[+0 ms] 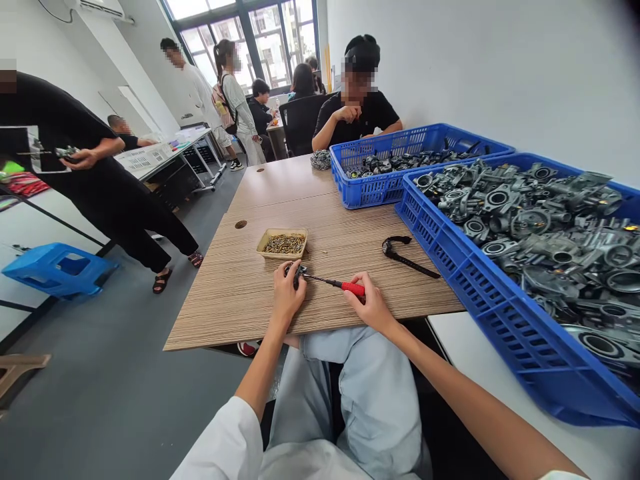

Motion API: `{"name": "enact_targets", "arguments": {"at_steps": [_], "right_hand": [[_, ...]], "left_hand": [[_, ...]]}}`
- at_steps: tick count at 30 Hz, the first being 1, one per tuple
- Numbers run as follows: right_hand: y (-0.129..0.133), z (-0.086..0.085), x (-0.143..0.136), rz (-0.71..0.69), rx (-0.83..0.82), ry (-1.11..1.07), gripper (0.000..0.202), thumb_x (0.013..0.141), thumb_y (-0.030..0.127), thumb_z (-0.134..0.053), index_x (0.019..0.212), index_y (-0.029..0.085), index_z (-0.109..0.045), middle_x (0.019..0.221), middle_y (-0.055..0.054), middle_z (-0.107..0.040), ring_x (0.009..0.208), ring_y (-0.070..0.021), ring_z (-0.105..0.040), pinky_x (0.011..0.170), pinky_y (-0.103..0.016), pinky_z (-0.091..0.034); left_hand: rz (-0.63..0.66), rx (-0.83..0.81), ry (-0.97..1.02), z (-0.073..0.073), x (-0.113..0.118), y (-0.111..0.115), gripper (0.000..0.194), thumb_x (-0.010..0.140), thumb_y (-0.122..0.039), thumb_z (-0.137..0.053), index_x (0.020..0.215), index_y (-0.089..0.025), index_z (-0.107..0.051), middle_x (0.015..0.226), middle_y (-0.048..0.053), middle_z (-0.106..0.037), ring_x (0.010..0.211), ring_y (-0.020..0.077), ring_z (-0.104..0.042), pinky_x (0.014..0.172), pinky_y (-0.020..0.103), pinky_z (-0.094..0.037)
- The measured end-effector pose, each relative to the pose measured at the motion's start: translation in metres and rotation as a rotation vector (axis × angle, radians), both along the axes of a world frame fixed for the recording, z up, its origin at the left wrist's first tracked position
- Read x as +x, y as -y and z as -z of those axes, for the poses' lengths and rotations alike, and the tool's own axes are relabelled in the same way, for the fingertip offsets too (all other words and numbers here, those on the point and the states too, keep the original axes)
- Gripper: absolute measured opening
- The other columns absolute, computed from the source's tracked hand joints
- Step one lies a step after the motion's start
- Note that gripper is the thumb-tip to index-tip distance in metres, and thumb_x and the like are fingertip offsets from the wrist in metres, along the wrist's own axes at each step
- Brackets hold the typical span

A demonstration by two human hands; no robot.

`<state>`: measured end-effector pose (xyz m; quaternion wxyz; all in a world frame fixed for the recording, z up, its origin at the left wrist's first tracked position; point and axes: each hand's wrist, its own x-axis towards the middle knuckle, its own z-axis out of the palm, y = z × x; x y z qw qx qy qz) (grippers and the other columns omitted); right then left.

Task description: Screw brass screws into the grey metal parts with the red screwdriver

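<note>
Counter (pixel 225 293): striped wood-grain top. Small dark part (pixel 298 272), metallic-looking, outline mostly hidden; just before the tan rectangular tray (pixel 281 257) of brassy pieces (pixel 284 244), clasped in left hand (pixel 289 291), fingers curled. Screwdriver (pixel 353 289): red handle, slim dark shaft reaching the part; right hand (pixel 371 305) closed around handle. Crates (pixel 500 340): blue slotted plastic; grey castings (pixel 535 220) inside.

I can pass over the tabletop (pixel 217 300) left of centre; a tray (pixel 281 256) blocks mid-frame, a blue crate (pixel 480 303) the right.
</note>
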<state>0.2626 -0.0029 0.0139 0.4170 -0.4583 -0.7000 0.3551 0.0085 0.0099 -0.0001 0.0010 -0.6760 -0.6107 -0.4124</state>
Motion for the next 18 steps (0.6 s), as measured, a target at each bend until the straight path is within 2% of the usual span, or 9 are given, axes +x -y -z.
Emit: {"name": "enact_targets", "arguments": {"at_steps": [9,18], "right_hand": [[-0.0051,0.0068,-0.0004,0.016,-0.083,-0.004,0.028,0.099,0.051,-0.054,0.091,0.025,-0.048,0.059,0.005,-0.051,0.053,-0.0165,-0.049,0.052,-0.027,-0.034],[-0.0003,-0.0011,0.0002,-0.001,0.001,0.017,0.023,0.095,0.043,-0.059,0.101,0.025,-0.045,0.06,0.008,-0.049,0.054,-0.0166,-0.05,0.057,-0.028,-0.036]], "left_hand": [[-0.008,-0.008,0.018,0.002,-0.0011,-0.001,0.047,0.093,-0.02,-0.055,0.139,-0.024,-0.061,0.132,0.013,-0.055,0.127,0.0291,-0.053,0.114,0.049,-0.043],[-0.007,-0.002,0.009,0.0025,-0.0012,-0.0012,0.045,0.095,-0.02,-0.052,0.139,-0.025,-0.061,0.132,0.013,-0.056,0.126,0.0289,-0.053,0.114,0.05,-0.044]]}}
